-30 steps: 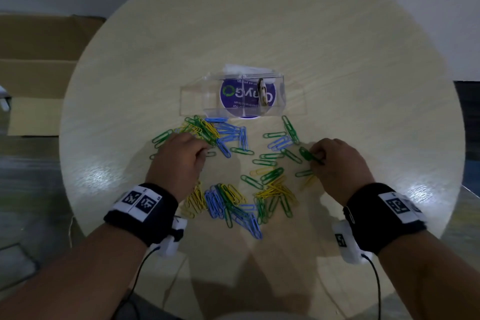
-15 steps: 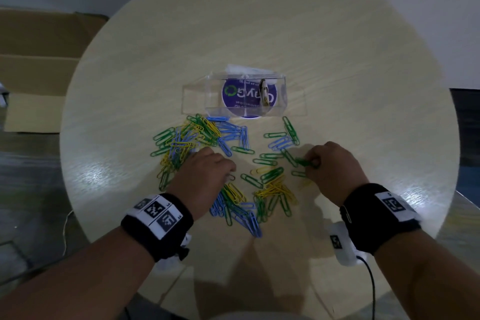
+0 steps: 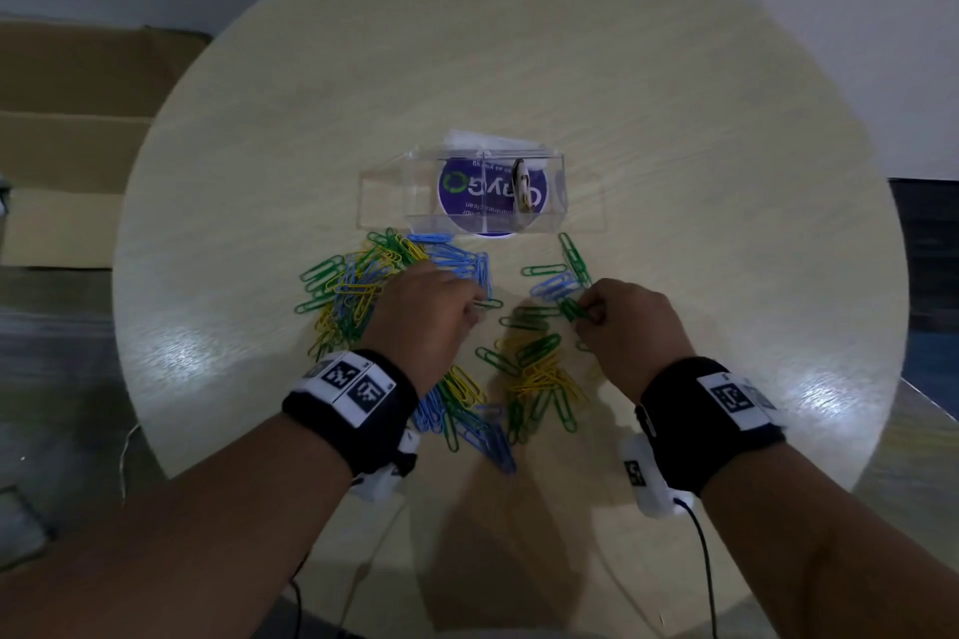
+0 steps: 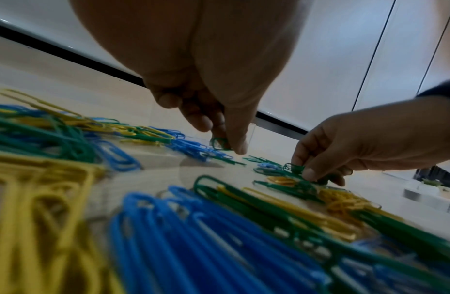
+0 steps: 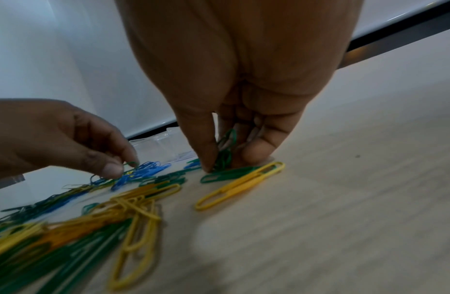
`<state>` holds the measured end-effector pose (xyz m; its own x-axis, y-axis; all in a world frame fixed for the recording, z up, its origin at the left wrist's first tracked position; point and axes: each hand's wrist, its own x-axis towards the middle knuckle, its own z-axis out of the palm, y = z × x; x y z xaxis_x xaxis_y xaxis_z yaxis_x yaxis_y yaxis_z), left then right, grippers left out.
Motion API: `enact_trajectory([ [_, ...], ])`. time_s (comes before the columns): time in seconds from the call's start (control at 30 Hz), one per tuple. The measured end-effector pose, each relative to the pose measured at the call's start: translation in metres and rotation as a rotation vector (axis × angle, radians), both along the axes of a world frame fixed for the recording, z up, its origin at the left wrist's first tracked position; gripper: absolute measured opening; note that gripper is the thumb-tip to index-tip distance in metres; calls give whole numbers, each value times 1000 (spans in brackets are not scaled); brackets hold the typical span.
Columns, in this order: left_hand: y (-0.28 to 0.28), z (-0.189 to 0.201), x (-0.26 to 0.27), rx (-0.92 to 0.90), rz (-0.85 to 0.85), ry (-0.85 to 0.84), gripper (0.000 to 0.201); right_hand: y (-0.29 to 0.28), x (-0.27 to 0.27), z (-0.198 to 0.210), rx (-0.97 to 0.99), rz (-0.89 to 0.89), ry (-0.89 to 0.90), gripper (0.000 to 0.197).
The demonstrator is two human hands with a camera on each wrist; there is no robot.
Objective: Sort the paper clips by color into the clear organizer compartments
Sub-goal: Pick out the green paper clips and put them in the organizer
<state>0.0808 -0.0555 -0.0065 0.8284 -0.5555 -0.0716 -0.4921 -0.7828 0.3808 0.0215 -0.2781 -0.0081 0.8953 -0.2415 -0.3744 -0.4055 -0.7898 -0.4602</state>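
Green, blue and yellow paper clips [image 3: 539,374] lie scattered over the round table in front of the clear organizer [image 3: 482,192]. My left hand [image 3: 469,304] is low over the pile's middle and pinches a green clip [image 4: 220,143] between thumb and fingers. To the right, my right hand [image 3: 584,311] pinches a small bunch of green clips [image 5: 225,153] with the fingertips touching the table. A green clip [image 5: 228,174] and a yellow clip [image 5: 240,186] lie right by those fingertips.
The round pale wooden table [image 3: 726,171] has bare surface behind and beside the organizer. A purple round label [image 3: 490,195] shows through the organizer, with a small object [image 3: 521,184] in one compartment. Cardboard [image 3: 67,145] lies on the floor at the left.
My left hand has moved right and forward from the left heap to the pile's middle and taken a green clip. My right hand has shifted slightly left, still holding green clips.
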Motion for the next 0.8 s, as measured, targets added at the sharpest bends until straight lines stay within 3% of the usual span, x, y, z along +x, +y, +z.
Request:
enact_trajectory([
  [0.2, 3, -9, -5, 63, 49, 20, 7, -1, -2, 0, -50, 59, 85, 15],
  [0.43, -1, -1, -17, 172, -119, -35, 15, 3, -12, 4, -114, 213, 20, 12],
  [0.67, 3, 6, -16, 42, -25, 86, 18, -9, -9, 23, -72, 145, -11, 23],
  [0.8, 12, 26, 4, -171, 218, 128, 19, -3, 21, 62, 14, 56, -181, 18],
])
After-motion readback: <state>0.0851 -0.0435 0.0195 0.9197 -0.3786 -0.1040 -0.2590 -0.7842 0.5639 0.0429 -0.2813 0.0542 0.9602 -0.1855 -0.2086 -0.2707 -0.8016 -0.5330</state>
